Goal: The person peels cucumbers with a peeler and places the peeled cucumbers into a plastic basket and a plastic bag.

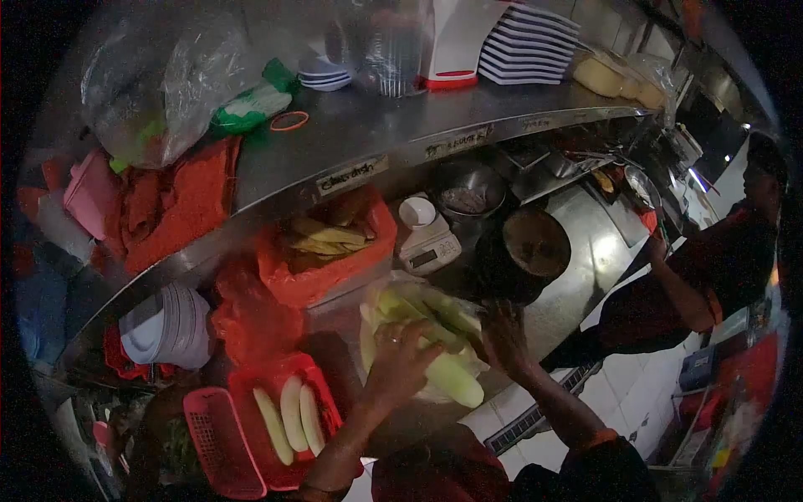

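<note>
My left hand, a ring on one finger, is closed around a long pale green plantain, which looks peeled. Under and behind it, more yellow-green plantains or peels lie in a clear plastic bag on the counter. My right hand is beside the bag's right edge, its fingers dark and pointing away from me; whether they hold anything is hidden. To the left, a red plastic basket contains 3 pale peeled plantains. Yellowish peels fill a container lined with a red bag.
A digital scale carries a white cup. Right of it are a metal bowl and a dark round pot. White bowls are stacked at left. Trays stand on the shelf. Another person is at right.
</note>
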